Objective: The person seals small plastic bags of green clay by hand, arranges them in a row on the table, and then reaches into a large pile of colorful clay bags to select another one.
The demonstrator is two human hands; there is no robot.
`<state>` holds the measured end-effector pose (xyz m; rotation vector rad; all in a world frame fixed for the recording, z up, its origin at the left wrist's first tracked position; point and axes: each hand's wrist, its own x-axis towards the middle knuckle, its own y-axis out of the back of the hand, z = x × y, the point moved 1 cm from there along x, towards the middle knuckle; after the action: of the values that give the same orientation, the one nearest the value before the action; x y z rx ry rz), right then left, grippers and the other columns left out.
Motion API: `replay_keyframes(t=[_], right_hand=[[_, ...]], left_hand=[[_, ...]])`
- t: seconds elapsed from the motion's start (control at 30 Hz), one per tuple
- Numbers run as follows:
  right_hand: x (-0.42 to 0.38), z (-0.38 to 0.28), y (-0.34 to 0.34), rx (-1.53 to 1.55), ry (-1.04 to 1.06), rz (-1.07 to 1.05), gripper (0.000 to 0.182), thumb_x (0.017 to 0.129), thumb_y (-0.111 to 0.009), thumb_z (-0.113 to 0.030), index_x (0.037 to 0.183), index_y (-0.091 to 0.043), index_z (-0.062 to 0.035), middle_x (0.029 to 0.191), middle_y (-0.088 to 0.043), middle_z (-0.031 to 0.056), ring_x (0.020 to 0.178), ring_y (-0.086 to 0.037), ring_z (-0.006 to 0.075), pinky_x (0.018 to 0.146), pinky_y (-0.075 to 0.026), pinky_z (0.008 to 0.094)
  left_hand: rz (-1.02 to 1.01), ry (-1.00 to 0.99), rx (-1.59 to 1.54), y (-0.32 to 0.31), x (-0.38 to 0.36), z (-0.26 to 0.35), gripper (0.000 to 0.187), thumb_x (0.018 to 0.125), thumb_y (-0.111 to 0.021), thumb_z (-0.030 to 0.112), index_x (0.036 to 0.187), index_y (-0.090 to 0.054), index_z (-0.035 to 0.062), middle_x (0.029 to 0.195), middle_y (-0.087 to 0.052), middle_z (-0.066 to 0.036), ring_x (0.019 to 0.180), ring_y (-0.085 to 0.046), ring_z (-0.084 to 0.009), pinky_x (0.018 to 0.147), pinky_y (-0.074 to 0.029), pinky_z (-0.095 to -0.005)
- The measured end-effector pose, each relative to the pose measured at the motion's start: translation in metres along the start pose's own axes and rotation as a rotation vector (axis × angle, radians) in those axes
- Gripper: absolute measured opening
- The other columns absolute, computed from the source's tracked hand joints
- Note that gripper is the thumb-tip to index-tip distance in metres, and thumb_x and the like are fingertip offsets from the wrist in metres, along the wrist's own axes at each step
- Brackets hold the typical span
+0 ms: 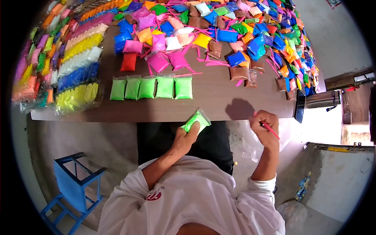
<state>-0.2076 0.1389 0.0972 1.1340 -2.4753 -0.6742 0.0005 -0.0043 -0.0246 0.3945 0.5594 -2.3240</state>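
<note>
Head view shows a blue stool (74, 184) tilted in the picture on the floor, at the far left, below the brown surface (219, 88). Bagged bundles (78, 76) of colored packets lie along the left edge of the surface, with yellow ones nearest the front left corner. To their right, five light green packets (146, 88) stand out in a side-by-side row near the front edge, left of the middle. A heap of loose packets (227, 35) in many colors, mixed with pink strips (215, 62), spreads from the far edge down toward the right edge. The left hand's grip (187, 135) is closed around a single light green packet (197, 120), thumb on top, at the middle of the front edge; the packet's clear end points up and away. Farther right, the right hand's grip (265, 126) is clenched on a thin pink stick (271, 130), which slants down to the right, near the front edge. A dark flat object (299, 106) lies at the front right corner, just beside a metal flask (323, 99) on its side
</note>
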Motion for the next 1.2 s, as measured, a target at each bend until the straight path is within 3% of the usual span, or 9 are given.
replay_keyframes(t=[0.07, 0.27, 0.3, 0.47, 0.53, 0.73, 0.97, 1.03, 1.2], right_hand=[[0.002, 0.008, -0.016, 0.112, 0.021, -0.179, 0.014, 0.075, -0.066, 0.003, 0.066, -0.056, -0.0004, 0.061, -0.051, 0.0007, 0.058, -0.047, 0.0067, 0.054, -0.039, 0.0235], [-0.009, -0.008, -0.057, 0.094, -0.03, -0.184, 0.017, 0.077, -0.074, -0.013, 0.081, -0.065, 0.0014, 0.069, -0.058, 0.0114, 0.058, -0.055, 0.0205, 0.056, -0.044, 0.0309], [-0.01, -0.01, -0.064, 0.024, 0.019, -0.184, 0.016, 0.083, -0.071, -0.01, 0.081, -0.063, 0.0032, 0.069, -0.055, 0.0033, 0.06, -0.045, 0.0098, 0.054, -0.037, 0.0265], [-0.014, -0.004, -0.089, 0.044, 0.112, -0.049, 0.019, 0.089, -0.066, -0.015, 0.081, -0.063, 0.0019, 0.067, -0.055, 0.0034, 0.055, -0.045, 0.0113, 0.052, -0.036, 0.0247], [-0.018, 0.004, -0.088, 0.483, -0.374, -0.19, 0.021, 0.092, -0.061, -0.018, 0.083, -0.062, 0.0009, 0.067, -0.056, 0.003, 0.051, -0.047, 0.0114, 0.049, -0.038, 0.0238], [-0.022, 0.013, -0.081, 1.074, -0.617, -0.168, 0.021, 0.093, -0.056, -0.019, 0.088, -0.062, 0.001, 0.071, -0.059, 0.0042, 0.055, -0.051, 0.0108, 0.049, -0.04, 0.0227], [-0.024, 0.009, -0.067, 0.954, -0.577, -0.015, 0.028, 0.095, -0.056, -0.026, 0.086, -0.063, -0.0005, 0.07, -0.058, 0.0028, 0.057, -0.05, 0.0093, 0.05, -0.04, 0.0222], [-0.027, 0.003, -0.074, 0.654, -0.461, -0.105, 0.027, 0.095, -0.058, -0.026, 0.082, -0.063, -0.0027, 0.069, -0.055, -0.0015, 0.058, -0.047, 0.0058, 0.051, -0.038, 0.022], [-0.03, -0.007, -0.1, 0.614, -0.363, -0.223, 0.021, 0.092, -0.063, -0.02, 0.082, -0.063, -0.0022, 0.068, -0.049, -0.0055, 0.062, -0.042, 0.0023, 0.054, -0.034, 0.0213]], left_hand=[[0.0, -0.003, 0.019, 0.002, -0.003, 0.004, 0.041, 0.093, -0.057, 0.037, 0.063, -0.05, 0.0096, 0.056, -0.042, 0.006, 0.05, -0.036, -0.0037, 0.045, -0.028, -0.0248], [-0.045, 0.032, -0.072, -0.01, -0.004, 0.011, 0.04, 0.094, -0.055, 0.04, 0.069, -0.051, 0.0093, 0.056, -0.043, 0.005, 0.048, -0.037, -0.0048, 0.044, -0.028, -0.024], [-0.071, 0.039, -0.106, -0.012, -0.005, 0.012, 0.04, 0.094, -0.055, 0.042, 0.071, -0.052, 0.0092, 0.056, -0.043, 0.005, 0.047, -0.037, -0.0049, 0.043, -0.028, -0.0237], [-0.124, 0.067, -0.123, -0.024, -0.012, 0.021, 0.033, 0.096, -0.053, 0.039, 0.078, -0.048, 0.0116, 0.058, -0.039, 0.005, 0.046, -0.034, -0.0045, 0.042, -0.024, -0.0216], [-0.136, 0.05, -0.098, -0.026, -0.014, 0.025, 0.035, 0.096, -0.052, 0.04, 0.077, -0.047, 0.0117, 0.058, -0.039, 0.005, 0.046, -0.033, -0.0044, 0.042, -0.024, -0.0216], [-0.132, 0.071, -0.121, -0.03, -0.018, 0.031, 0.037, 0.096, -0.051, 0.044, 0.077, -0.046, 0.0117, 0.057, -0.038, 0.004, 0.046, -0.032, -0.0042, 0.041, -0.023, -0.0218], [-0.146, 0.068, -0.134, -0.022, -0.016, 0.027, 0.034, 0.097, -0.049, 0.042, 0.082, -0.045, 0.0114, 0.056, -0.034, 0.004, 0.045, -0.031, -0.0047, 0.04, -0.022, -0.0209], [-0.149, 0.064, -0.129, -0.022, -0.016, 0.027, 0.034, 0.097, -0.048, 0.042, 0.082, -0.045, 0.0113, 0.056, -0.035, 0.004, 0.045, -0.031, -0.0047, 0.04, -0.022, -0.0209], [-0.157, 0.052, -0.113, -0.024, -0.019, 0.031, 0.036, 0.097, -0.048, 0.044, 0.083, -0.047, 0.0103, 0.057, -0.037, 0.004, 0.046, -0.033, -0.0048, 0.041, -0.024, -0.0209]])
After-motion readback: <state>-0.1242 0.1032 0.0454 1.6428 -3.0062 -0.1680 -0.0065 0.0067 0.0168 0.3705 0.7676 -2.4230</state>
